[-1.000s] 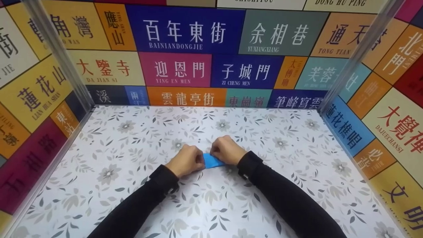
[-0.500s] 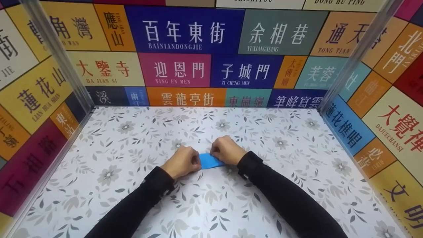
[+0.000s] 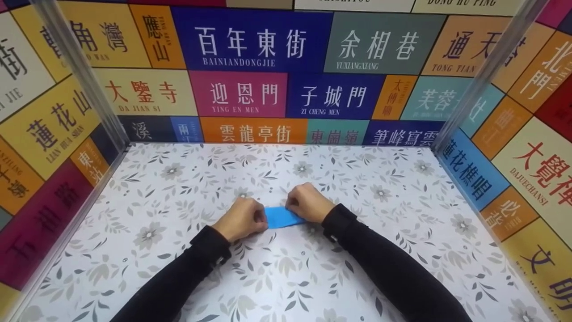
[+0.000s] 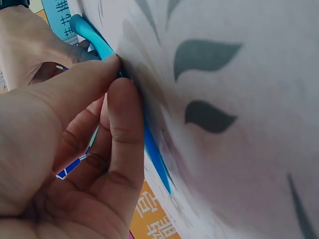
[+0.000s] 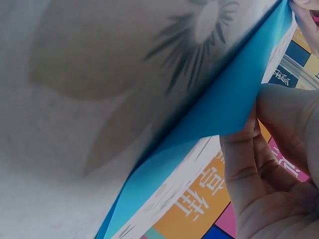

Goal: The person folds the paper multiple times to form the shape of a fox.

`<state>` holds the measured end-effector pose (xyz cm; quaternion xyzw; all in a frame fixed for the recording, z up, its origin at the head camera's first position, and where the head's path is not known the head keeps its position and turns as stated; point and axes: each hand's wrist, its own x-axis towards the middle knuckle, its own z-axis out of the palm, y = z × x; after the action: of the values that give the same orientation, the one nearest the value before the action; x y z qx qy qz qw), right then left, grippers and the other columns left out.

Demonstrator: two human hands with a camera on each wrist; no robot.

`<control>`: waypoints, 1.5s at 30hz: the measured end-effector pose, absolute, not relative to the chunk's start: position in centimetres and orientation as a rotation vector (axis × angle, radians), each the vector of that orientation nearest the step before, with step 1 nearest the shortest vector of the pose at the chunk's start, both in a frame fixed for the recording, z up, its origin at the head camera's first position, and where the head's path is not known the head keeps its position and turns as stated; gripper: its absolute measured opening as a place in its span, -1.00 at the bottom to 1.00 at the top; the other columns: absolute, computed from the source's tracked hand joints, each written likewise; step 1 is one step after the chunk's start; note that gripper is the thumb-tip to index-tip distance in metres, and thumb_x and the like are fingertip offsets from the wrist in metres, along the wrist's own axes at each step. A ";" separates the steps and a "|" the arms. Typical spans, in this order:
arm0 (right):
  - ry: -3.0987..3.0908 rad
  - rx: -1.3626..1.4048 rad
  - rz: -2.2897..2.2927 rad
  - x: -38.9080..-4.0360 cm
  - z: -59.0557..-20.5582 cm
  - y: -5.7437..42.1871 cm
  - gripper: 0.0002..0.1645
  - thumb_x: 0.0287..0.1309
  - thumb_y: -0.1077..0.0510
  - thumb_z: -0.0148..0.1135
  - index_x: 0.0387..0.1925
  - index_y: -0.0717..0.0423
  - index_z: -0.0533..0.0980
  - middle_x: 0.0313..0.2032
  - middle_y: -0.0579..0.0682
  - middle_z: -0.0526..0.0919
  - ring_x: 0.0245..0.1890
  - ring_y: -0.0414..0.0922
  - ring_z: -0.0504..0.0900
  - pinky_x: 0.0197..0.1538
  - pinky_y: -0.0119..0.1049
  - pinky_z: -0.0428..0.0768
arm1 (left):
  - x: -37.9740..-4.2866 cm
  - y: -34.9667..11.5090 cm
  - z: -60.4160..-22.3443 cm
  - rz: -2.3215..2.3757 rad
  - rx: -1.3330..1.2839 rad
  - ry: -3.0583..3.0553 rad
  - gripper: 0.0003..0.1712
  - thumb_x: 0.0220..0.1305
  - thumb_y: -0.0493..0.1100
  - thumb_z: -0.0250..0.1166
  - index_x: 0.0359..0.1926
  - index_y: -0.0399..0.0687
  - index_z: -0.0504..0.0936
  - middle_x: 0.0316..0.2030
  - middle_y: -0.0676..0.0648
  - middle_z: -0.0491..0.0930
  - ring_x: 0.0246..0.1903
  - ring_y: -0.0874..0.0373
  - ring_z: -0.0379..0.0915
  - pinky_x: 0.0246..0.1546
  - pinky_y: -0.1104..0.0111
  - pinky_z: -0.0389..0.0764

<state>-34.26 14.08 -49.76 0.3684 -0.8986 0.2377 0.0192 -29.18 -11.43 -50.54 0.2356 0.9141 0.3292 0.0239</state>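
1. A blue sheet (image 3: 280,217) blocks the gap between the left hand (image 3: 240,219) and right hand (image 3: 310,204).
2. Room to pass: floral worktop (image 3: 353,163) beyond them and between the black sleeves (image 3: 163,277).
3. Lettered walls (image 3: 250,40) bar three sides.

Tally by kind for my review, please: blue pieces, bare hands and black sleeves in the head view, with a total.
Blue piece: 1, pinched by both hands
Bare hands: 2, left hand and right hand
Black sleeves: 2, left sleeve and right sleeve
Total: 5
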 end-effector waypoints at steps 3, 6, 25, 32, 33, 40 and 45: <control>-2.800 1.137 0.744 -34.2 -49.7 14.1 -0.88 0.31 0.43 0.54 -0.21 0.25 0.90 -0.26 0.12 0.97 -0.19 0.11 0.95 0.03 0.03 0.92 | -29.2 -11.4 -50.6 1.030 0.711 2.826 -0.86 0.21 -0.35 0.70 -0.36 -0.07 0.90 -0.44 0.00 0.85 -0.47 0.28 0.59 -0.24 0.34 0.73; -2.797 1.135 0.740 -34.3 -49.7 14.1 -0.88 0.30 0.42 0.54 -0.22 0.23 0.90 -0.27 0.11 0.97 -0.19 0.10 0.95 0.02 0.02 0.92 | -29.2 -11.3 -50.4 1.030 0.728 2.831 -0.87 0.19 -0.35 0.70 -0.33 -0.08 0.91 -0.42 -0.01 0.87 -0.44 0.27 0.62 -0.19 0.30 0.76; -2.748 1.160 0.730 -34.2 -49.9 13.9 -0.87 0.25 0.46 0.55 -0.25 0.25 0.90 -0.31 0.11 0.95 -0.24 0.10 0.93 -0.04 -0.01 0.90 | -30.0 -9.8 -50.8 1.016 0.847 2.836 -0.76 0.25 -0.30 0.75 -0.07 -0.17 0.98 -0.14 -0.13 0.98 -0.02 -0.11 0.95 0.22 0.02 0.87; -2.743 1.155 0.742 -34.2 -49.9 14.2 -0.85 0.22 0.47 0.53 -0.26 0.26 0.89 -0.31 0.11 0.95 -0.23 0.09 0.93 -0.05 -0.02 0.90 | -29.8 -10.0 -50.8 0.959 0.976 2.849 -0.80 0.31 -0.29 0.71 -0.05 -0.12 0.99 -0.18 -0.09 0.96 -0.08 -0.05 0.91 0.11 0.10 0.88; -2.741 1.155 0.740 -34.3 -49.9 14.2 -0.85 0.22 0.47 0.53 -0.26 0.26 0.89 -0.31 0.11 0.95 -0.23 0.09 0.93 -0.05 -0.02 0.90 | -29.7 -10.0 -50.7 0.939 1.006 2.858 -0.81 0.31 -0.29 0.71 -0.06 -0.12 0.99 -0.19 -0.10 0.94 -0.10 -0.06 0.89 0.08 0.10 0.87; -2.737 1.156 0.718 -34.2 -50.0 14.2 -0.87 0.26 0.46 0.54 -0.25 0.24 0.89 -0.31 0.10 0.95 -0.24 0.07 0.93 -0.08 -0.07 0.89 | -29.3 -10.2 -50.7 0.810 1.150 2.927 -0.87 0.35 -0.31 0.68 -0.10 -0.13 1.00 -0.07 -0.15 0.86 -0.01 -0.13 0.82 0.15 0.04 0.85; -2.738 1.154 0.716 -33.8 -49.8 14.3 -0.85 0.26 0.46 0.56 -0.25 0.22 0.90 -0.31 0.07 0.94 -0.24 0.03 0.92 -0.09 -0.11 0.89 | -29.1 -10.1 -50.6 0.765 1.129 2.948 -0.88 0.38 -0.27 0.68 -0.08 -0.10 1.00 0.02 -0.16 0.88 0.07 -0.17 0.83 0.22 0.00 0.84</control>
<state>-33.85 14.33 -49.78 0.3773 -0.8950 0.2342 0.0424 -29.11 -10.13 -50.63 0.3471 0.9063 0.2352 -0.0531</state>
